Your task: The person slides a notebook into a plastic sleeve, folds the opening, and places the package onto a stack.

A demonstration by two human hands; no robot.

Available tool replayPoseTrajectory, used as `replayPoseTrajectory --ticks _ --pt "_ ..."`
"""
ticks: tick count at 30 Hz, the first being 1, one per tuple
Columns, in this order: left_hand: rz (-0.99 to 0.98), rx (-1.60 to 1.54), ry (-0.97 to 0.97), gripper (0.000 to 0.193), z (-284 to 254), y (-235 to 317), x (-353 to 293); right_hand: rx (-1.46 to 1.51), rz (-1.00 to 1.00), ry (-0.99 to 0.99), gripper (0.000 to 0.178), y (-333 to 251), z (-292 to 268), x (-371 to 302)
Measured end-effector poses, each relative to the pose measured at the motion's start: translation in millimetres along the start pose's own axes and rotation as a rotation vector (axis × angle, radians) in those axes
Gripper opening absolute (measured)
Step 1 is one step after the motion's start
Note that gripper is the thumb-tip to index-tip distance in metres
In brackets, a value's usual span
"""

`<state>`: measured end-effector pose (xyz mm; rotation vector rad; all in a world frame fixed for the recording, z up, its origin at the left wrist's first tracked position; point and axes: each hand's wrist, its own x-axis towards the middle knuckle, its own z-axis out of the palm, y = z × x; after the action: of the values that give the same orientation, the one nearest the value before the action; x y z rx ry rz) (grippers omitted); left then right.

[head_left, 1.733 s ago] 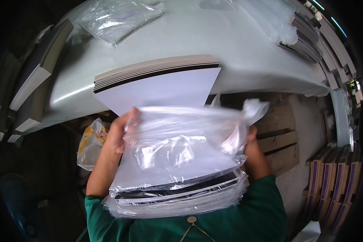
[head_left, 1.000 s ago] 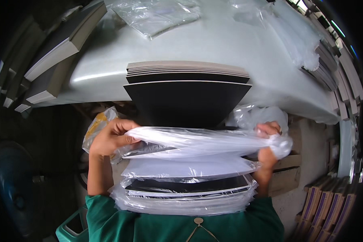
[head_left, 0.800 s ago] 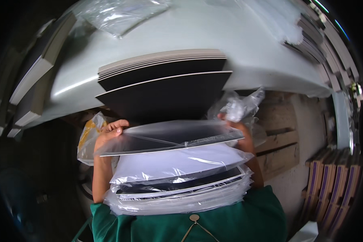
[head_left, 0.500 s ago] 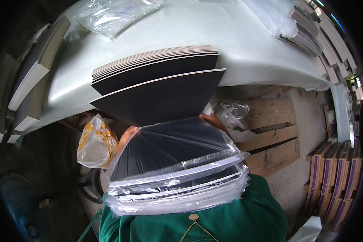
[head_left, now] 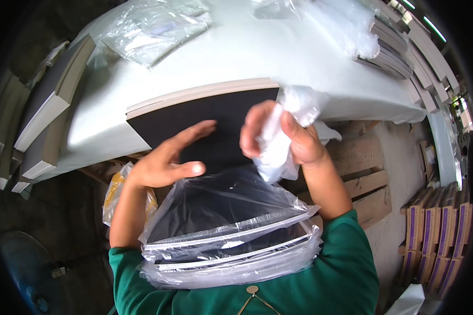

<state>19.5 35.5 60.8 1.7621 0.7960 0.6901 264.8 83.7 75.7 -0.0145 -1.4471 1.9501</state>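
A stack of black boards with pale edges (head_left: 163, 113) stands tilted at the near edge of the table. Just over its black face, my left hand (head_left: 165, 160) is open, fingers stretched and thumb apart, holding nothing. My right hand (head_left: 305, 142) is closed around a crumpled whitish wad (head_left: 276, 142), blurred by motion; whether it is thin plastic or cloth I cannot tell. Against my green shirt rests a pile of black boards in clear plastic bags (head_left: 231, 220), and the top bag's far end reaches the foot of the stack.
Flat clear plastic bags (head_left: 155, 34) lie on the pale-covered table (head_left: 236, 47). Thick board stacks (head_left: 44, 115) flank it at left, with more (head_left: 397, 55) at right. Below are a wooden pallet (head_left: 360, 184), a fan (head_left: 29, 268) and piled cartons (head_left: 436, 236).
Both hands have risen from behind the bag's far edge to above it. The right now shows the whitish wad. The single board in front no longer stands apart from the stack.
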Motion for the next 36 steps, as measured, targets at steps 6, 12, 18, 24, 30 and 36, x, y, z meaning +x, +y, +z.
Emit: replayPoseTrajectory --ticks 6,12,18,24,30,36 --pt "-0.010 0.036 0.181 0.046 46 6 29 0.277 -0.057 -0.054 0.051 6 14 37" --pt "-0.003 0.343 0.624 0.032 63 -9 33 -0.335 0.133 0.302 0.046 7 -8 4" --pt "0.276 0.269 0.733 0.026 58 -4 34 -0.144 -0.010 0.482 0.033 28 9 4" --pt "-0.033 -0.246 0.598 0.009 40 -9 25 -0.259 0.110 0.539 0.023 37 9 3" --pt "0.038 -0.123 0.609 0.016 41 -6 21 -0.053 0.085 0.582 0.028 47 7 1" --pt "0.177 0.108 0.620 0.015 53 -2 25 -0.022 0.105 0.481 0.037 61 2 -13"
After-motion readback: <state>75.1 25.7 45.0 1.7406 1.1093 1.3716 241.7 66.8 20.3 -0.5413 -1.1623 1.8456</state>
